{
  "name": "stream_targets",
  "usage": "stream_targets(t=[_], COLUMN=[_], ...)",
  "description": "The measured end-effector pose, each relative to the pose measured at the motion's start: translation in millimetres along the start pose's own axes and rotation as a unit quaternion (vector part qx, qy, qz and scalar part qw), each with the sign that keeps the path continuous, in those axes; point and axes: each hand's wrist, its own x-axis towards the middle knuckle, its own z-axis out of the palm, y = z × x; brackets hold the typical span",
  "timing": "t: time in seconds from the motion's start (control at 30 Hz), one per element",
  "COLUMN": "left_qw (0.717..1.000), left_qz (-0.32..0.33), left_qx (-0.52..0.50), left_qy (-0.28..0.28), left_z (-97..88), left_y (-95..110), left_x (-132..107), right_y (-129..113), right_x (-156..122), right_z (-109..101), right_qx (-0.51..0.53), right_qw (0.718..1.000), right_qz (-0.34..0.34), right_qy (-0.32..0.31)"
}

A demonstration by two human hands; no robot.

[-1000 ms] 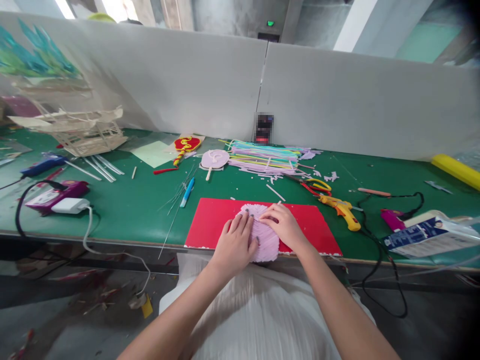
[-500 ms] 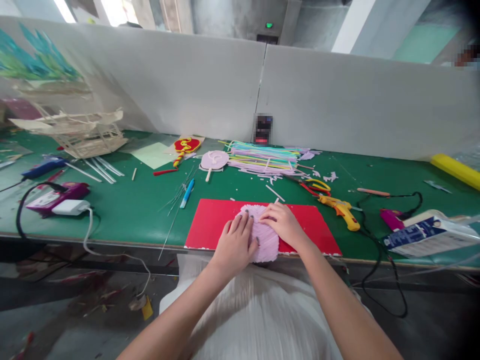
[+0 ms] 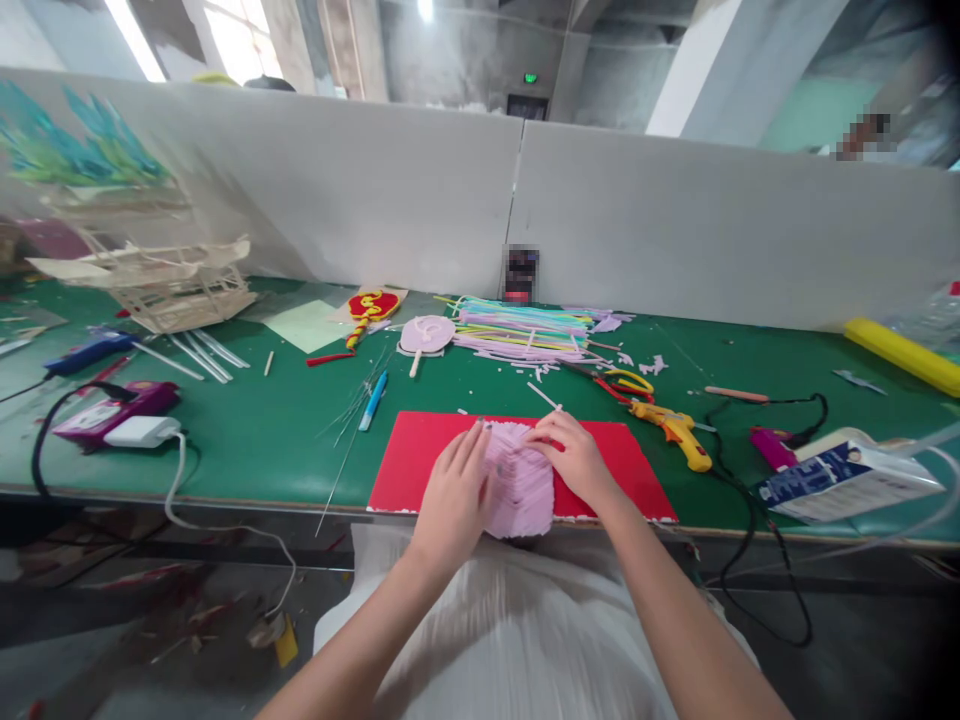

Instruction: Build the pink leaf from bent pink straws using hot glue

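Note:
A pale purple panel made of glued straws [image 3: 519, 485] rests on a red mat [image 3: 420, 455] at the near edge of the green table. My left hand [image 3: 450, 495] grips its left side, fingers curled over the edge. On its upper right corner, my right hand [image 3: 574, 460] pinches the panel with fingers pressed together. The panel looks tilted up off the mat.
A yellow glue gun [image 3: 675, 428] and red-yellow scissors [image 3: 626, 383] lie right of the mat. A pile of coloured straws [image 3: 525, 328], a blue pen [image 3: 373, 397], a white charger with cable [image 3: 139, 432] and a blue-white carton [image 3: 844, 480] are also on the table.
The panel lay flat under both hands; now it is raised at its far edge and both hands have shifted to its sides. The camera view has tipped up slightly.

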Motion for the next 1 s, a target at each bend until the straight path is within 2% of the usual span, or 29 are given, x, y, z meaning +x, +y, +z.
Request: stream_targets(t=[0.07, 0.13, 0.2, 0.27, 0.5, 0.67, 0.83, 1.0], left_qw=[0.990, 0.960, 0.925, 0.904, 0.902, 0.927, 0.942, 0.913], left_qz=[-0.077, -0.133, -0.157, -0.163, -0.152, -0.135, -0.116, -0.092], left_qx=[-0.115, -0.245, -0.344, -0.393, -0.403, -0.348, -0.296, -0.340], left_qy=[0.033, 0.022, 0.017, 0.028, 0.003, -0.030, -0.108, -0.206], left_z=[-7.0, -10.8, -11.5, -10.5, -7.0, -13.2, -27.0, -32.2], left_y=[7.8, 17.7, 27.1, 33.3, 28.4, 26.5, 23.9, 14.3], left_x=[0.1, 1.6, 4.5, 7.8, 9.4, 7.6, 11.2, 13.9], right_y=[-15.5, -33.7, -50.2, -61.4, -64.3, -62.4, -60.3, -60.5], right_x=[-0.8, -1.3, -2.5, -4.8, -10.4, -10.0, -10.9, -6.8], right_z=[-5.6, -9.5, -10.6, -9.1, -3.3, -4.9, -12.0, -21.0], right_qx=[-0.015, -0.037, -0.056, -0.074, -0.075, -0.070, -0.056, -0.030], right_qw=[0.998, 0.994, 0.991, 0.988, 0.988, 0.990, 0.994, 0.991], right_qz=[-0.009, -0.025, -0.045, -0.059, -0.086, -0.092, -0.097, -0.117], right_qy=[0.065, 0.099, 0.114, 0.119, 0.103, 0.080, 0.012, -0.054])
